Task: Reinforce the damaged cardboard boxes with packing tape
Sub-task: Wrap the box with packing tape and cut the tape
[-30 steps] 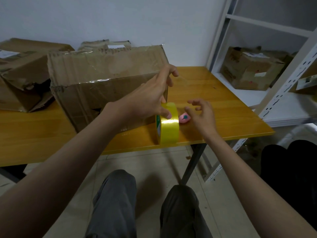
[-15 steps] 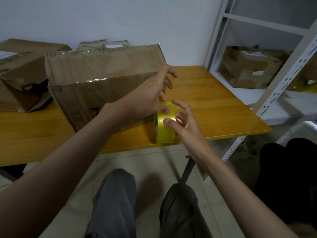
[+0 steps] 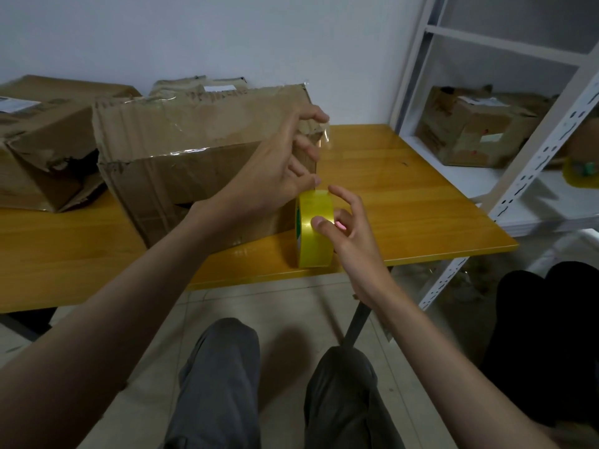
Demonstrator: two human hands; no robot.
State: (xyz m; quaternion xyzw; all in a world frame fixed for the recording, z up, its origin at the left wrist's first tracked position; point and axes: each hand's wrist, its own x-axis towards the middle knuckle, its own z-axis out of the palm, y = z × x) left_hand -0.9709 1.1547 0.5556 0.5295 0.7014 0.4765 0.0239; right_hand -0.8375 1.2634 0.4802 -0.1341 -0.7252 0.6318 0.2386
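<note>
Head view is looking down past two knees in grey trousers point(image 3: 227, 384) to the near edge of the tabletop point(image 3: 421, 222), and that is where the tape roll point(image 3: 315, 233) is standing on its rim, its flat faces turned left and right, so its axis is running across the view. The right hand point(image 3: 351, 234) is lying just to the roll's right, the nearer of the two hands to it: the thumb is touching the glossy outer band and the fingers are curving loosely around the far side, cupping the roll rather than clamping it, with something pink showing between them that is too hidden to name. The left hand point(image 3: 275, 176) is sitting above and to the left, its lowest finger reaching down to the top of the roll while the upper fingers are curling around the right-hand corner of the damaged cardboard box point(image 3: 194, 163), where a clear strip of tape point(image 3: 325, 134) is sticking out; whether they are pinching that strip I cannot tell. The box is lying just behind the roll. Further back, a second crushed box point(image 3: 48, 140) is resting at the left against the white wall, and a white metal shelf point(image 3: 518, 196) at the right is carrying another battered box point(image 3: 470, 128)
</note>
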